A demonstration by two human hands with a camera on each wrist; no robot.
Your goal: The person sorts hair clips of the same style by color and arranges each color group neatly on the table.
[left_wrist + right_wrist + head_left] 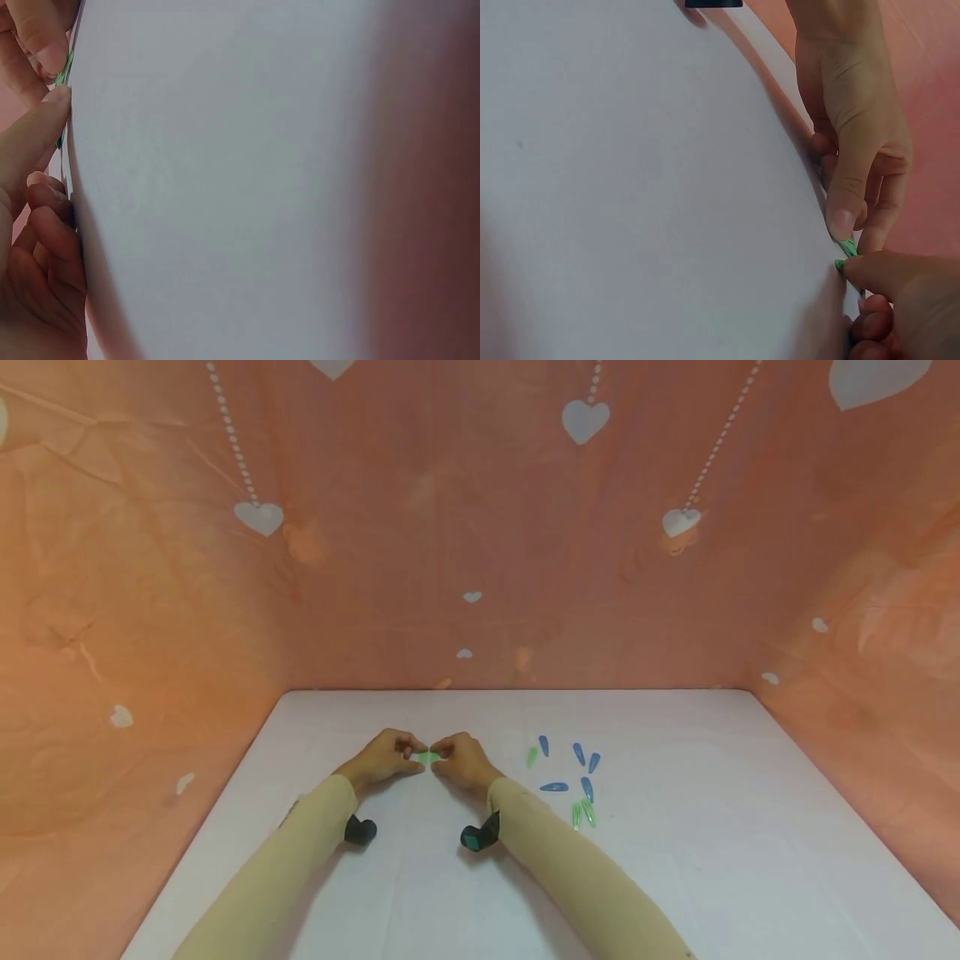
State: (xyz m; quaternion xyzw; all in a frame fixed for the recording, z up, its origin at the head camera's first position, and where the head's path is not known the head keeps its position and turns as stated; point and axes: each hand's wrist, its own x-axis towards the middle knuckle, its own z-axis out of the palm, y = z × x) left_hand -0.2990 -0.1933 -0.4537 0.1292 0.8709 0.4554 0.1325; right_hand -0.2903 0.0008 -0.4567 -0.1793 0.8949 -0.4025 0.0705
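Observation:
Close together near the table's middle, my left hand (384, 757) and right hand (465, 763) meet fingertip to fingertip. The left thumb and fingers pinch a green hair clip (847, 246), mostly covered by them. A second green hair clip (840, 265) is pinched by the right hand (919, 289), and its tip pokes out beside the thumb. Both clips are at the white tabletop; whether they touch each other I cannot tell. In the left wrist view, a bit of green clip (64, 71) shows between the fingers of the two hands.
Right of the hands lie several blue hair clips (555, 787), spread apart. One green hair clip (532, 757) sits left of them, and two green hair clips (589, 812) lie side by side nearer the front. An orange cloth (510, 527) with hearts surrounds the white table (712, 860).

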